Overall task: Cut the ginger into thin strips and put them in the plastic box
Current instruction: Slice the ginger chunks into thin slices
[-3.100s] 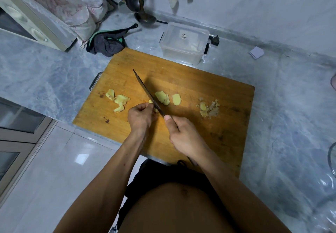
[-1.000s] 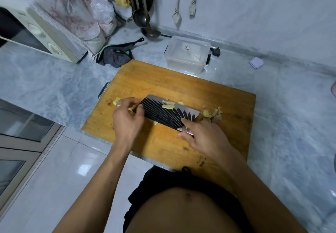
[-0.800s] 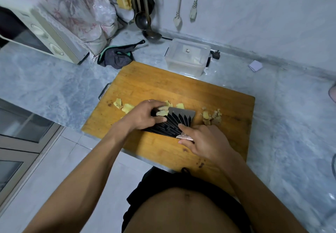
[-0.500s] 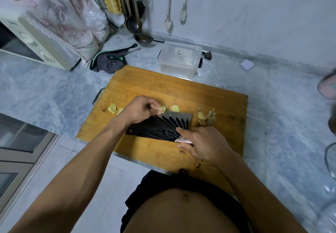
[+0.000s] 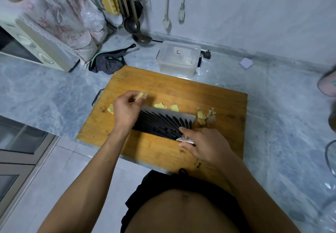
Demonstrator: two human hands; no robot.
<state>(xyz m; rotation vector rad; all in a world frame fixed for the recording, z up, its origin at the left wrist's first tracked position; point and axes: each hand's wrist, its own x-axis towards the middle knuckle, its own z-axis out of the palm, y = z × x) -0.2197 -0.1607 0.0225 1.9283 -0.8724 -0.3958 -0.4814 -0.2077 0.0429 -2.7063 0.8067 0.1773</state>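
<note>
Our left hand pinches a ginger piece in its fingers above the cutting board. Our right hand grips the handle of the knife, whose blade lies flat on the board. More ginger slices and scraps lie just beyond the blade; the plastic box sits on the surface behind the board. The small, likely slippery piece could drop, and loose slices under the blade could skid.

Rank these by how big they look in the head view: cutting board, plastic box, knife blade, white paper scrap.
1. cutting board
2. knife blade; plastic box looks similar, unsure
3. white paper scrap
</note>
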